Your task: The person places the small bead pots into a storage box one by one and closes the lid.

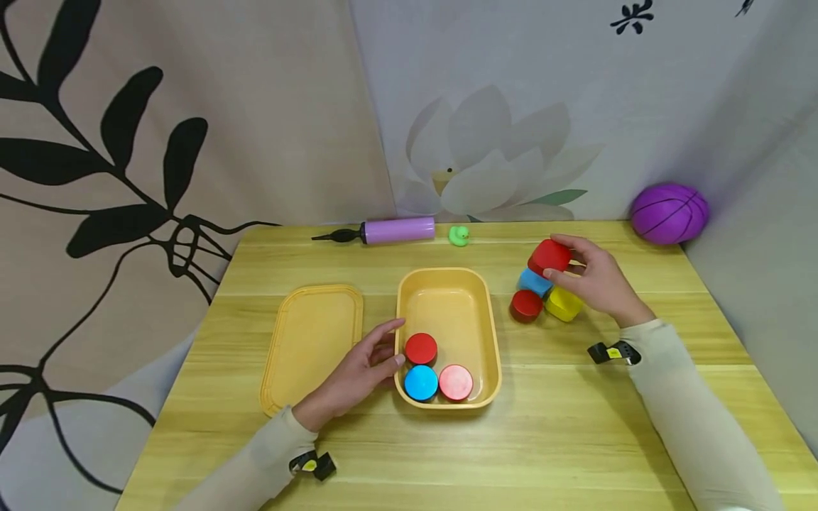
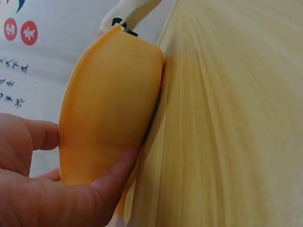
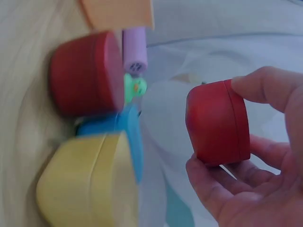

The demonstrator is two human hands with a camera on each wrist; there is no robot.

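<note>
Box (image 1: 549, 257) at two o'clock, likely light, stiff, best side-held: right hand (image 1: 596, 278) pinches it; relaxed left hand (image 1: 356, 372) touches tray (image 1: 460, 316).

The left sleeve (image 1: 246, 468) and right sleeve (image 1: 703, 426) are long, plain and off-white, lightly creased. The left band (image 1: 296, 463) is black, with a yellow patch (image 1: 309, 465) and, right of it, a small black block (image 1: 324, 466). The right band (image 1: 630, 352) mirrors it, its block on the left. The left hand (image 1: 358, 372) and right hand (image 1: 597, 277) are bare.
</note>
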